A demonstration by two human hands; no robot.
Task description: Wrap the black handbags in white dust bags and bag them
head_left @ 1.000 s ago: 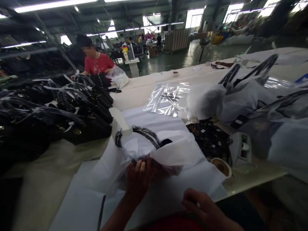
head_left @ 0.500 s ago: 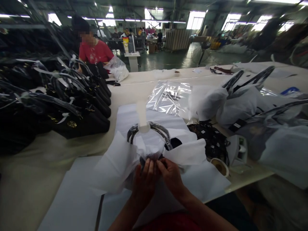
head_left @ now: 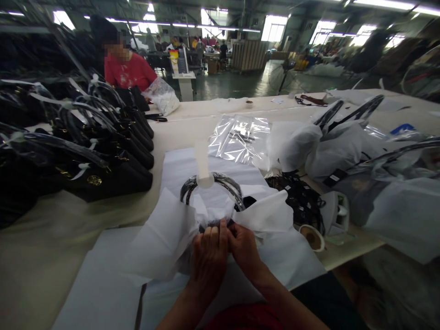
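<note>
A dark handbag stands before me, mostly hidden by white tissue paper (head_left: pixel 164 229). Its two arched handles (head_left: pixel 225 182) wear clear wrapping, and a pale strip (head_left: pixel 202 164) is attached at their top. At the bag's near upper edge, my left hand (head_left: pixel 210 256) is closed, its fingers bent together over the rim. My right hand (head_left: pixel 244 250) presses thumb and fingers together close beside it. Whatever the right fingers pinch is hidden. More tissue paper sticks up inside the opening, between the handles and my hands.
Black handbags (head_left: pixel 113 176) stand in rows at left. Clear plastic bags (head_left: pixel 240 133) lie beyond the handles. On the right are paper-wrapped bags (head_left: pixel 295 144), a heap of black straps (head_left: pixel 299 197), a tape roll (head_left: pixel 311 238) and a white dispenser (head_left: pixel 335 213). A person in red (head_left: pixel 129 71) works opposite.
My left hand has shifted slightly right, with its fingers drawn closer to the right hand at the bag's edge. The whole view has moved a little.
</note>
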